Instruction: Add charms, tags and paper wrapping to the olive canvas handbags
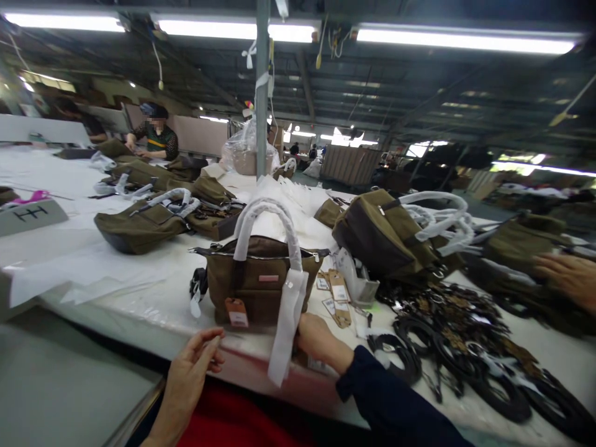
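The left hand (189, 379) hangs open by the near edge of the desk (116, 279), apart from the right hand (321, 340), which sits against the lower right corner of an olive canvas tote bag (256, 285), standing upright with white-wrapped handles (267, 226).

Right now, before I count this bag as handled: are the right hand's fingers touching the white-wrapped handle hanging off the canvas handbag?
Touching. The head view shows the right hand's fingers pressed against the white-wrapped handle of the olive canvas handbag.
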A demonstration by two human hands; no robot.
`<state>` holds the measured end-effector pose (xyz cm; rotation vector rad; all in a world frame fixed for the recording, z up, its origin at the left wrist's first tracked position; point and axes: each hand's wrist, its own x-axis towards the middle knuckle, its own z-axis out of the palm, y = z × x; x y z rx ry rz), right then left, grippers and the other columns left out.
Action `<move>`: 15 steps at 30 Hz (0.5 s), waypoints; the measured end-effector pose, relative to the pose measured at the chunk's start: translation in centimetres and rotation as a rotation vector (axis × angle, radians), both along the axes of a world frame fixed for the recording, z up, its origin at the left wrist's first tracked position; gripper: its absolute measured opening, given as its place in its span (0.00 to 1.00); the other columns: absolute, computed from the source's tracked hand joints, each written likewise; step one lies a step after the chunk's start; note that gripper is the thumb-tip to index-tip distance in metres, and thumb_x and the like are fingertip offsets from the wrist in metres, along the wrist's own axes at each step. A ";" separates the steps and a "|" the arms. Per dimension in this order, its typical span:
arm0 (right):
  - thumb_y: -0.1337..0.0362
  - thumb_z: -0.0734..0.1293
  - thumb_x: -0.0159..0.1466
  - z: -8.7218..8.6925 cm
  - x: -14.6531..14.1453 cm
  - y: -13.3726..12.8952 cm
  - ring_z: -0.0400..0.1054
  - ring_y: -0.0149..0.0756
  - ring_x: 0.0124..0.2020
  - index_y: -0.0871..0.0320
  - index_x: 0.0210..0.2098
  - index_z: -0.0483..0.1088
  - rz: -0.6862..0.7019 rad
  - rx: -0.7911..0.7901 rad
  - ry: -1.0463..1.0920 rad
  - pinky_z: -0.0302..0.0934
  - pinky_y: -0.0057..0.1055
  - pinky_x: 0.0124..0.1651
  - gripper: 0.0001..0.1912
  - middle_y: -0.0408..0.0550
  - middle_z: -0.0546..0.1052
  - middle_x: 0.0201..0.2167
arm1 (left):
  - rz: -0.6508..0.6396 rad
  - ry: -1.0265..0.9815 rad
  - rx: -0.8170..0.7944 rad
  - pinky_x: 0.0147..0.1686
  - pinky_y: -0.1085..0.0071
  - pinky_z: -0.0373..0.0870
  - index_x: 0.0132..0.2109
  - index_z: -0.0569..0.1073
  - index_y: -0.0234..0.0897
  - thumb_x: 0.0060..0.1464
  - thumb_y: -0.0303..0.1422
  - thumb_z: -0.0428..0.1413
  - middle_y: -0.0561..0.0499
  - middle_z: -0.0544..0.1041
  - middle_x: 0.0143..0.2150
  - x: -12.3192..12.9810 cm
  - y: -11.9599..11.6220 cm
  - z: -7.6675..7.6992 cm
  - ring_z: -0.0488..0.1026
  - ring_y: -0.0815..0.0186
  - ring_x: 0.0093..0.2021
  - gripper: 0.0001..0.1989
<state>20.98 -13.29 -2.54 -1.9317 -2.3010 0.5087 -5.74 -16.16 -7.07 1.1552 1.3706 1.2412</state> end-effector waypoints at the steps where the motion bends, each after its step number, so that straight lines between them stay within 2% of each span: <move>1: 0.71 0.68 0.54 0.3 0.1 0.0 0.76 0.50 0.38 0.62 0.34 0.78 -0.001 -0.015 0.000 0.61 0.32 0.35 0.08 0.59 0.81 0.35 | -0.004 0.004 0.001 0.27 0.71 0.74 0.47 0.75 0.36 0.50 0.50 0.60 0.53 0.76 0.25 0.0 0.0 0.0 0.74 0.64 0.27 0.25; 4: 0.66 0.71 0.52 0.8 0.9 -0.3 0.76 0.49 0.37 0.62 0.32 0.78 -0.002 -0.038 0.009 0.59 0.32 0.33 0.08 0.58 0.81 0.34 | -0.020 0.003 0.006 0.28 0.72 0.75 0.48 0.75 0.36 0.50 0.49 0.59 0.54 0.76 0.25 -0.1 -0.3 -0.2 0.74 0.64 0.27 0.24; 8: 0.60 0.66 0.60 1.0 2.3 -1.5 0.74 0.40 0.35 0.58 0.35 0.76 0.008 -0.053 0.052 0.58 0.29 0.34 0.09 0.51 0.80 0.34 | -0.013 -0.020 -0.002 0.27 0.72 0.75 0.47 0.74 0.37 0.49 0.49 0.60 0.53 0.76 0.28 -0.5 -0.7 -0.7 0.73 0.65 0.28 0.23; 11: 0.54 0.69 0.58 0.9 2.5 -2.6 0.72 0.39 0.36 0.57 0.38 0.74 0.008 0.010 0.048 0.57 0.29 0.34 0.13 0.50 0.79 0.36 | -0.018 -0.030 -0.015 0.27 0.72 0.75 0.46 0.75 0.37 0.49 0.49 0.60 0.54 0.76 0.27 -0.4 -1.0 -1.1 0.73 0.65 0.28 0.23; 13: 0.55 0.71 0.57 0.6 2.3 -2.9 0.71 0.40 0.36 0.58 0.37 0.74 -0.026 0.034 0.010 0.56 0.29 0.34 0.14 0.51 0.78 0.36 | -0.017 -0.031 -0.016 0.27 0.72 0.75 0.45 0.75 0.37 0.48 0.50 0.60 0.54 0.75 0.26 -0.2 -1.0 -1.1 0.74 0.64 0.28 0.24; 15: 0.59 0.70 0.58 0.1 2.0 -3.0 0.71 0.39 0.35 0.57 0.35 0.74 -0.067 -0.017 0.002 0.54 0.29 0.33 0.09 0.50 0.79 0.35 | -0.020 -0.030 -0.013 0.26 0.70 0.75 0.44 0.76 0.36 0.47 0.51 0.61 0.53 0.76 0.26 0.0 -1.0 -1.2 0.74 0.63 0.27 0.25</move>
